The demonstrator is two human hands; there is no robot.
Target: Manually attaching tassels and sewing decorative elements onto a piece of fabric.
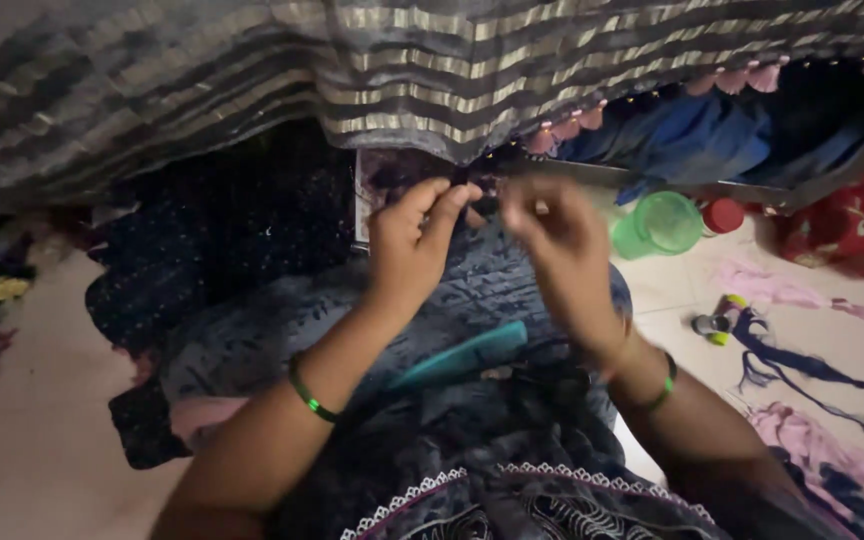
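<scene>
Dark lace-trimmed cloth point(512, 500) fills the bottom centre of the frame, nearest the camera, with both forearms rising from it.

1. Striped grey-and-gold fabric point(252, 70) spans the whole upper frame; its lower edge carries pink tassels point(562, 130) at upper right.
2. Dark dotted fabric point(222, 240) lies bunched at centre left on the pale floor point(32, 440).
3. Left hand point(414, 245), centre frame: fingers pinched shut on a small dark piece at the fabric edge point(464, 185), just below the striped border.
4. Right hand point(557, 245): blurred, fingertips drawn together near the same edge; whether it holds anything cannot be told.
5. Step in hand, as judged: fine finger work on the border edge. The next move calls for a steady pinch and both hands kept close.
6. Green plastic cup point(660, 225), right of centre, lies tilted; contents not visible. A red lid point(723, 214) sits touching or just beside it.
7. Loose purple and pink threads point(802, 370) lie at lower right.
</scene>
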